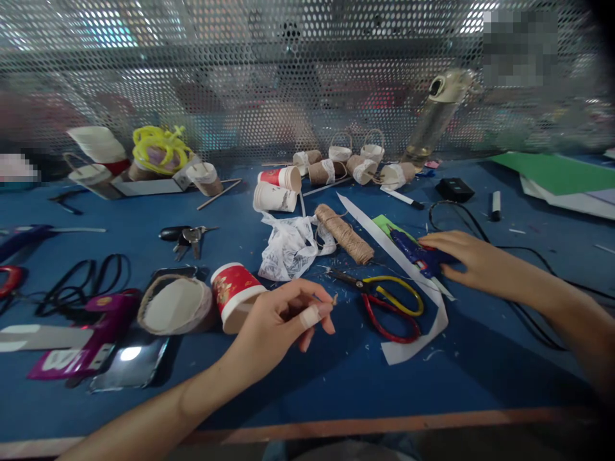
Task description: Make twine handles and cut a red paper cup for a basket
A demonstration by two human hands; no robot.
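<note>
My left hand (pixel 288 314) is closed in a pinch over the near middle of the table, with a strip of tape on a finger. A small bit of brown twine (pixel 335 299) pokes out at its fingertips. My right hand (pixel 461 259) has its fingers and thumb around the handle of a blue glue gun (pixel 410 250), which lies over a green piece and a white paper strip (pixel 432 323). Between my hands lie scissors (pixel 394 304) with one yellow and one red handle. Farther back are a spool of twine (pixel 344 234) and white lace (pixel 288 246).
A red paper cup (pixel 235 291), a twine-wrapped cup (pixel 177 306), a phone (pixel 132 365) and a purple glue gun (pixel 98 333) sit left. Small twine baskets (pixel 362 168) line the back near a bottle (pixel 435 115). A black cable (pixel 538 256) runs by my right arm.
</note>
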